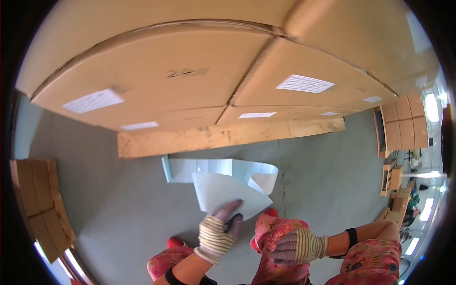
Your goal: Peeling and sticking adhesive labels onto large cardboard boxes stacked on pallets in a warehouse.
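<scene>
My left hand (pixel 220 233), in a striped knit glove with grey-purple fingers, grips the near end of a long pale blue-white paper strip (pixel 228 192). Its thumb and fingers close on the paper. The strip loops out over the floor in front of my feet, with crosswise creases along the far part and a curl at the right. Gloved the same way, my right hand (pixel 300 246) lies on my leg in pink flowered cloth, with no object visible in it.
Large cardboard boxes (pixel 175 61) with white labels fill the view ahead, on a wooden pallet (pixel 213 137). More stacked boxes stand at the left (pixel 40 199) and far right (pixel 403 123). A thin crack runs along the grey floor (pixel 323 175).
</scene>
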Available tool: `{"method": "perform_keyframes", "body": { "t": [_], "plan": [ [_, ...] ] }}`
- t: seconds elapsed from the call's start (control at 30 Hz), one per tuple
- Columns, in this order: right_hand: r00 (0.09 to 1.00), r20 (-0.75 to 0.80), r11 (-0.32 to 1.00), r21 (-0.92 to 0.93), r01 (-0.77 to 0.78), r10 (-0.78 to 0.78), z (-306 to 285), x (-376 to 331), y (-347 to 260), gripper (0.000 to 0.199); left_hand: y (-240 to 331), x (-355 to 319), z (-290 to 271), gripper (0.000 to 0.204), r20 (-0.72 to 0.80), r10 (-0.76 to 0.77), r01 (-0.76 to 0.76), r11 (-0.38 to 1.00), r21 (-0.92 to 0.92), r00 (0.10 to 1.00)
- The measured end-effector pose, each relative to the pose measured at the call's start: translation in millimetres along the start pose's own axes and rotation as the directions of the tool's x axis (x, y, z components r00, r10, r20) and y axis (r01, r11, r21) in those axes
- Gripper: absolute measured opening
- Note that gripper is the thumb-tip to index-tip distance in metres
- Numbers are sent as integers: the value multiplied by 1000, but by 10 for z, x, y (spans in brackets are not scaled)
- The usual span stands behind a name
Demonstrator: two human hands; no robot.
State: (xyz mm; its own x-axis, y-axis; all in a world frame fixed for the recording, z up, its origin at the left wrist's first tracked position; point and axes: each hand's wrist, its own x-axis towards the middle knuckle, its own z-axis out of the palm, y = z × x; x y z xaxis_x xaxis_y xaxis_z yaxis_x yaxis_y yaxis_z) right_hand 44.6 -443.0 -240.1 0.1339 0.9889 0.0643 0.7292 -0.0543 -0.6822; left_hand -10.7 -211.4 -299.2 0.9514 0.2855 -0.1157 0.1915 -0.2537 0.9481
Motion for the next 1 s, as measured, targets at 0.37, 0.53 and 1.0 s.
{"method": "perform_keyframes", "body": {
  "t": [0.37, 0.53, 1.0],
  "plan": [
    [895, 376, 931, 170, -322, 240, -81, -396, -502, 29, -322, -974, 211, 24, 388, -246, 220, 969, 112, 888],
    [835, 373, 866, 134, -481, 405, -45, -579, -729, 22, 626, -1525, 132, 31, 534, -29, -56, 988, 142, 845],
    [538, -294, 591, 601, -538, 790, -481, -1221, -1949, 63, 3420, -806, 387, 32, 977, 44, -579, 810, 89, 211]
  ]
}}
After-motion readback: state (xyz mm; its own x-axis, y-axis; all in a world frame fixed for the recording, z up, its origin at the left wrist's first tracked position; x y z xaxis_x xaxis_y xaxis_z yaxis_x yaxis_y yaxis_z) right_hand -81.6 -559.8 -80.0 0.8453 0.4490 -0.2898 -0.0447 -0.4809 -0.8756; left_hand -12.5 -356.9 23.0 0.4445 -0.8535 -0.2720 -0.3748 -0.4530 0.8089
